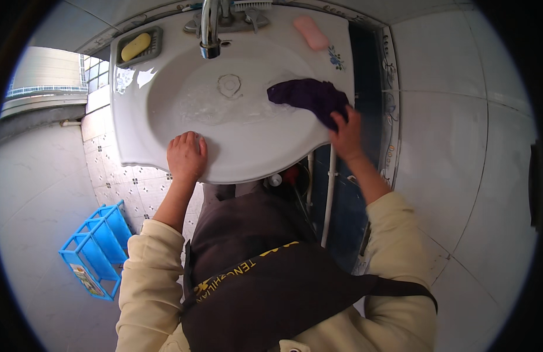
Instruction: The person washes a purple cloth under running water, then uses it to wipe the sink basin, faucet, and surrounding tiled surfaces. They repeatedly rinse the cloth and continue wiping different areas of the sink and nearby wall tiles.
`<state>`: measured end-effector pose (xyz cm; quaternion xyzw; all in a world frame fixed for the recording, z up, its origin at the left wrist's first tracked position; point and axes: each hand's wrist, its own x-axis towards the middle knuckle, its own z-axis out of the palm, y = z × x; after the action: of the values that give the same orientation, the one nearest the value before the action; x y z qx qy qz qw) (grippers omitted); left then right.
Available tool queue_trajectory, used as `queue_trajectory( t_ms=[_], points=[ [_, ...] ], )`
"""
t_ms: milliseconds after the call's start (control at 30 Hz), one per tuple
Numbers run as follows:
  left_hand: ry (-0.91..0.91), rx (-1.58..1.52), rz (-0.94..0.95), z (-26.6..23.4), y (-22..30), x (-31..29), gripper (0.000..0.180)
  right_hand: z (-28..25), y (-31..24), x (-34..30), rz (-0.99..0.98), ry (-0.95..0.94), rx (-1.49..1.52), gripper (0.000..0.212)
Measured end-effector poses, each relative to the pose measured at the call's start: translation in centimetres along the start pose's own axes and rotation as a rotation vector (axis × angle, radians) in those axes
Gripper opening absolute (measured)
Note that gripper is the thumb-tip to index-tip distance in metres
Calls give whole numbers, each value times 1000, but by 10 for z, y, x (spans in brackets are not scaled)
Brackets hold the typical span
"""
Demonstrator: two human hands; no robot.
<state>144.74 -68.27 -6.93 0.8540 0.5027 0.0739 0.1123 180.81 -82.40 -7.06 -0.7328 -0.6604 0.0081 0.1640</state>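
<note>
A dark purple cloth lies bunched over the right side of the white sink, reaching from the basin's wall to its front right rim. My right hand grips the end of the cloth nearest me, thumb and fingers closed on it. On the front left rim rests my left hand, its fingers laid over the edge of the basin and nothing held. Shallow, rippling water covers part of the basin floor around the drain.
A chrome faucet hangs over the back of the basin. Yellow soap sits in a grey dish at the back left. A pink bar and a white brush are at the back. A blue rack stands lower left.
</note>
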Motion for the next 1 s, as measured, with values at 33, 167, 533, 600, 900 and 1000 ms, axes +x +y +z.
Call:
queue_trajectory(
  t_ms=[33, 167, 533, 600, 900, 1000],
  points=[
    [-10, 9, -1, -1, 0, 0, 18, 9, -19, -15, 53, 60, -10, 44],
    [-39, 16, -7, -3, 3, 1, 19, 29, -97, -38, 42, 147, 83, 43],
    [-7, 4, 28, -3, 0, 1, 18, -44, 37, 0, -510, -226, -87, 38],
    [1, -11, 20, -1, -1, -1, 18, -43, 36, -9, -534, -227, -88, 36],
    [95, -136, 66, -3, -4, -6, 12, 21, -63, -55, -654, -133, -7, 32],
    [196, -172, 155, -5, -11, -9, 17, 38, -104, -50, -720, -94, 69, 36]
  ],
)
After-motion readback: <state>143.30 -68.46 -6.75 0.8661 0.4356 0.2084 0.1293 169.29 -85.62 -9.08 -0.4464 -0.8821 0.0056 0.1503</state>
